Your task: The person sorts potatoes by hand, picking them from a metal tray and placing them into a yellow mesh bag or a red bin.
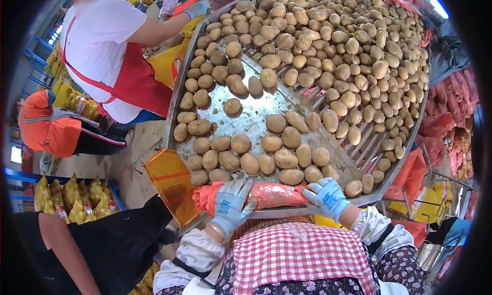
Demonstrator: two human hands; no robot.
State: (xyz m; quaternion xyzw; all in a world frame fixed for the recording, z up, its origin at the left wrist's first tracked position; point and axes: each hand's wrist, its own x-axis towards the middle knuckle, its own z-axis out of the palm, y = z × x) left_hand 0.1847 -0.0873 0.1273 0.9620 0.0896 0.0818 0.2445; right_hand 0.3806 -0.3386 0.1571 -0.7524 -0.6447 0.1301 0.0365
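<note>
My left hand (229,205), in a light blue and white glove, lies over the left part of a red plastic-wrapped roll (279,195) along the near rim of a metal sorting table (335,159). Its fingers are stretched out and the thumb is apart. At the roll's right end rests my right hand (328,198), gloved alike, fingers spread over the rim. Neither hand holds a potato. Just beyond them, several loose potatoes (249,163) lie on the sheet-metal part of the table. A large heap of potatoes (353,64) covers the slatted part.
An orange-yellow bag (171,179) hangs at the table's near left corner, and red bags (410,172) hang on the right. A person in a red apron (141,85) works on the left. Filled yellow sacks (77,197) stand lower left. A dark-sleeved arm (118,249) is close by.
</note>
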